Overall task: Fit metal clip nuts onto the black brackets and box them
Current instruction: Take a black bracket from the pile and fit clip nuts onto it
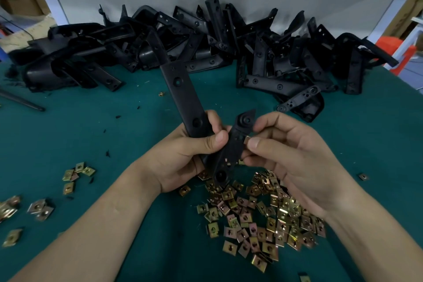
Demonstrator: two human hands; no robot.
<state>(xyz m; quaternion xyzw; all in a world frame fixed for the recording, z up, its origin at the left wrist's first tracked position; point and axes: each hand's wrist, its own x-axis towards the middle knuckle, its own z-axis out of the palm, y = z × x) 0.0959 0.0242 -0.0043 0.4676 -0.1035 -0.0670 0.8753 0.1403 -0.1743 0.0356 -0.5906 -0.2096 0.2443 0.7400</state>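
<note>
My left hand (183,155) grips a black L-shaped bracket (183,94) above the green table, its long arm pointing up and away. The bracket's short arm (233,146) runs between both hands. My right hand (293,155) pinches a small metal clip nut (246,139) between thumb and fingers, right at the edge of that short arm. Several brass-coloured clip nuts (263,215) lie heaped on the table under my right wrist.
A big pile of black brackets (206,46) fills the back of the green table (114,126). More clip nuts lie scattered at the left (75,174) and far left (39,208). A dark rod (20,101) lies at the left edge. A grey wall stands behind.
</note>
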